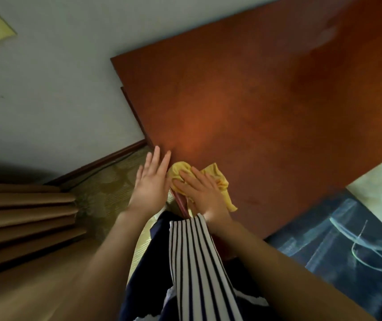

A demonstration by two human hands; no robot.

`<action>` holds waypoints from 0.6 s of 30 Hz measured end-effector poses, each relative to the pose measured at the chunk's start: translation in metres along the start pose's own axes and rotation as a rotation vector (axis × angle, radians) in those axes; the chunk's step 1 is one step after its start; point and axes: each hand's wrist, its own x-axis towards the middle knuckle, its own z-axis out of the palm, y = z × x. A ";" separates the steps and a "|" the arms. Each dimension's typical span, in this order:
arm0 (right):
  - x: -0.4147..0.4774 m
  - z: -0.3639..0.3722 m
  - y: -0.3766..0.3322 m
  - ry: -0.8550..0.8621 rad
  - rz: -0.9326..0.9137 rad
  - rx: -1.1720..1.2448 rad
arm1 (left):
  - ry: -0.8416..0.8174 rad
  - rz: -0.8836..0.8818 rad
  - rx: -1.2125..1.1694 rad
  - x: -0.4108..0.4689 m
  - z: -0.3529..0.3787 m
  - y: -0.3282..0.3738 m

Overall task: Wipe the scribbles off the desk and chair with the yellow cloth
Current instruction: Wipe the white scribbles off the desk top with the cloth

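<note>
1. Reddish-brown, glossy wooden counter [243,107] fills the upper right of the view, set against a pale grey wall [53,84].
2. At the counter's near-left corner lies the crumpled yellow cloth [220,181], partly overhanging the edge.
3. Pressed flat on the cloth is the right hand [199,193], its fingers [189,174] spread and extended, not clamped.
4. Just beside it, the left hand [150,181] hovers at the counter's corner, fingers straight and slightly apart, touching the cloth's edge at most.
5. To the right, a dark blue chair seat [338,246] carries pale chalk-like scribbles [368,253].
6. A navy-and-white striped garment [194,262] hangs below the arms; tan pleated curtain [18,218] stands left.
</note>
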 end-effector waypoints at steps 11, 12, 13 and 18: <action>-0.140 -0.023 0.051 -0.162 -0.067 -0.004 | -0.108 -0.134 0.052 -0.072 0.082 0.083; -0.147 -0.029 0.058 -0.167 -0.070 0.000 | -0.116 -0.144 0.061 -0.074 0.082 0.087; -0.153 -0.036 0.065 -0.177 -0.065 0.009 | -0.123 -0.147 0.074 -0.074 0.082 0.091; -0.165 -0.066 0.093 -0.180 0.026 -0.010 | -0.240 -0.106 0.297 -0.073 0.073 0.093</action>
